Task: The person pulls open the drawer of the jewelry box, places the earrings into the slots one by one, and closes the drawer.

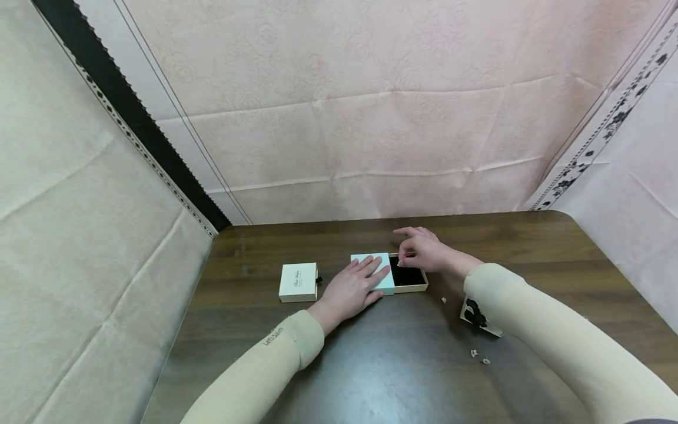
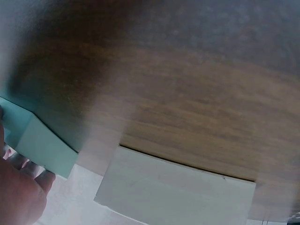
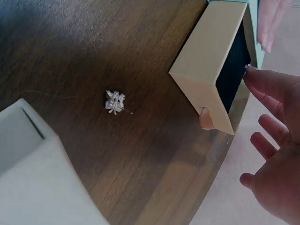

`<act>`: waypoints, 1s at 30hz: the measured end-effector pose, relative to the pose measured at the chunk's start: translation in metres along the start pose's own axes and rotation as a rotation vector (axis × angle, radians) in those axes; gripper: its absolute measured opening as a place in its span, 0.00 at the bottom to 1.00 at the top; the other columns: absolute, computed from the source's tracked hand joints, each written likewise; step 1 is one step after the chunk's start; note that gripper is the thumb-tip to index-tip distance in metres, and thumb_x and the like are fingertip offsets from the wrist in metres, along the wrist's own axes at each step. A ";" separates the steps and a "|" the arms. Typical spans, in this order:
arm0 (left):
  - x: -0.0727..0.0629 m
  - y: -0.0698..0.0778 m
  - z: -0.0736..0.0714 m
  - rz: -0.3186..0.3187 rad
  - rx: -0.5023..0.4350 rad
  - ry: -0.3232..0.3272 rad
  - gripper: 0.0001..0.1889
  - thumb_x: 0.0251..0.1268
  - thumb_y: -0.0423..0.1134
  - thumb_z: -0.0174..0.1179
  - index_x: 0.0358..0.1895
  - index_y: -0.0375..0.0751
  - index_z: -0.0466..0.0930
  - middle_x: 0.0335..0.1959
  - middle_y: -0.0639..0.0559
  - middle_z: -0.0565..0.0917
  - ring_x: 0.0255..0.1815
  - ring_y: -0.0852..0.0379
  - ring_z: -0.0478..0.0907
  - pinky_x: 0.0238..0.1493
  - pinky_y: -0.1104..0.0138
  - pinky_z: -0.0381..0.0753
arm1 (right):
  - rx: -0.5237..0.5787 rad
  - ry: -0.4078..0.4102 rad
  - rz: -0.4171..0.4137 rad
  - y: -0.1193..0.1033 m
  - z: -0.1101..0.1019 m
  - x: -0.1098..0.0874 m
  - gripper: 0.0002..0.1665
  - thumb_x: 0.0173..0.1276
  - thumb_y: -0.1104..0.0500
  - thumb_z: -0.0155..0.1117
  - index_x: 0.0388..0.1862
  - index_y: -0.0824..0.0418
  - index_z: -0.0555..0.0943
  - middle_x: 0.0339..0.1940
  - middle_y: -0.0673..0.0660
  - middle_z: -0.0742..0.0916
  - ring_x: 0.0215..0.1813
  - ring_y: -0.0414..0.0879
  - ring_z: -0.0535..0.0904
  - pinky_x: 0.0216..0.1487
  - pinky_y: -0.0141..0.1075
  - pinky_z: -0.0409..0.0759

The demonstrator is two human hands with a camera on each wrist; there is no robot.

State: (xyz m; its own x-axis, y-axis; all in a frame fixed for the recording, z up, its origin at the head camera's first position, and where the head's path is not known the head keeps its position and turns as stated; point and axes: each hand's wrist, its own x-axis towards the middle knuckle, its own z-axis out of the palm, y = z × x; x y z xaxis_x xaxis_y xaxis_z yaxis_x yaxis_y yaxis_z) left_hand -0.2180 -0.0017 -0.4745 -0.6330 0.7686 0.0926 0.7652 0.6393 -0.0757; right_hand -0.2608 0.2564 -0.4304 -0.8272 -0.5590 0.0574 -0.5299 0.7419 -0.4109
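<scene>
Nearest lie two small silvery trinkets (image 1: 474, 353), too tiny to make out, then a pale box with black ribbon (image 1: 474, 313), partly hidden by the right sleeve. Past it sits a silvery flower-like piece (image 3: 115, 101) with a thin pin. The left hand (image 1: 349, 288), fingers spread flat, rests on a turquoise cover (image 1: 389, 285), hiding much of its top. From its right side juts a cream drawer (image 1: 410, 289), lined black. Over that, the right hand (image 1: 424, 250) pinches a tiny bright piece (image 3: 247, 67) between thumb and forefinger, mostly covered by the fingertips.
</scene>
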 end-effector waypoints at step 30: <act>0.001 -0.001 0.003 0.006 0.010 0.013 0.33 0.86 0.58 0.51 0.86 0.53 0.62 0.85 0.47 0.64 0.85 0.50 0.62 0.82 0.54 0.64 | 0.012 -0.076 0.026 0.004 0.004 0.008 0.11 0.71 0.61 0.73 0.27 0.51 0.86 0.77 0.72 0.74 0.78 0.76 0.64 0.77 0.78 0.49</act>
State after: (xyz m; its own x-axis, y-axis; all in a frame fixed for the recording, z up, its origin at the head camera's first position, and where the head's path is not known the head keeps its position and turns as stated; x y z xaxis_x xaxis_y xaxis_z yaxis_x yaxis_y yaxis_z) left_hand -0.2198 -0.0016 -0.4769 -0.6266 0.7723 0.1045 0.7679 0.6347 -0.0862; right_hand -0.2688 0.2530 -0.4354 -0.8240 -0.5662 -0.0222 -0.5057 0.7525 -0.4220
